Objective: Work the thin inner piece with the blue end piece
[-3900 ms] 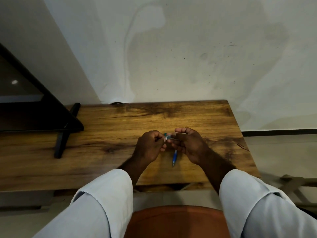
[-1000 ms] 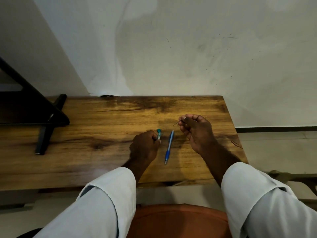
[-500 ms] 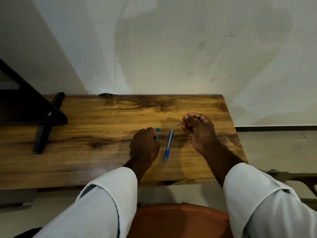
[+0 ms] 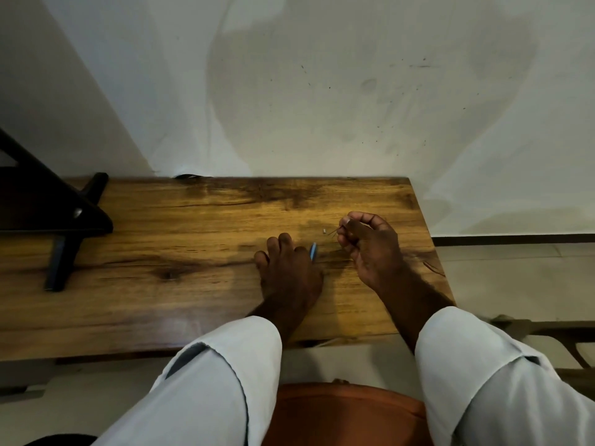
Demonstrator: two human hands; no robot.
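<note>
Grip, right: right hand (image 4: 373, 249) is raised just off the desk with its fingers curled, thumb and forefinger pinching a thin refill (image 4: 335, 232) whose free end points left.
Grip, left: left hand (image 4: 288, 268) lies palm down on the wooden desk (image 4: 161, 252), fingers fairly straight and slightly spread; it covers most of the blue pen barrel (image 4: 313, 251). Whether any finger curls round the barrel is hidden.
Pen barrel: only its far end shows, just past the left fingers, lying on the desk between the two hands.
Small part: a tiny pale piece (image 4: 324, 231) sits on the wood just left of the refill's tip, apart from both hands; too small to identify.
Surroundings: a dark stand (image 4: 64, 233) rests at the desk's left end, well apart; a stained wall (image 4: 322, 91) rises behind.
Risk: the pale piece is loose and small, so a brush from either hand could likely send it off the edge. The refill is held near one end only, so it may bend or slip if pressed against anything.
</note>
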